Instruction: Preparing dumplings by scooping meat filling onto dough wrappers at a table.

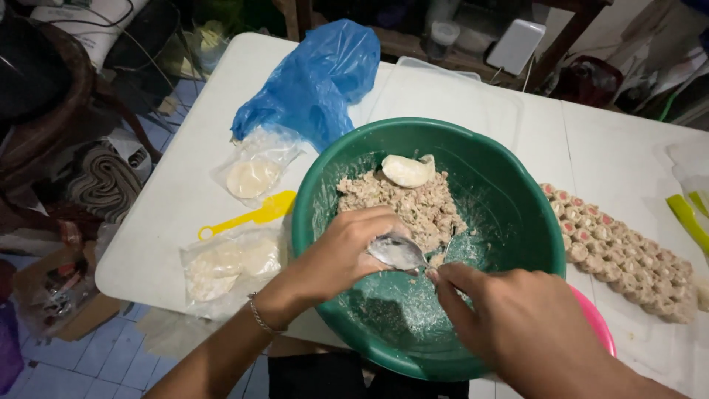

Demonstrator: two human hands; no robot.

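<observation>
My left hand [343,251] reaches into a large green basin [517,170] and cups a round pale dumpling wrapper [397,253] in its fingers. My right hand [517,325] comes in from the lower right. Its fingertips pinch a thin metal utensil [446,251] that points into the minced meat filling [421,207] heaped at the back of the basin. A small stack of wrappers [408,170] lies on top of the filling. The utensil's tip is hidden in the filling, just beside the held wrapper.
Rows of filled dumplings [628,255] lie on the white table [185,192] to the right. On the left are a blue plastic bag [317,77], two clear bags of wrappers [251,177] [229,266] and a yellow plastic scoop [251,214]. A pink rim [594,321] shows beside my right wrist.
</observation>
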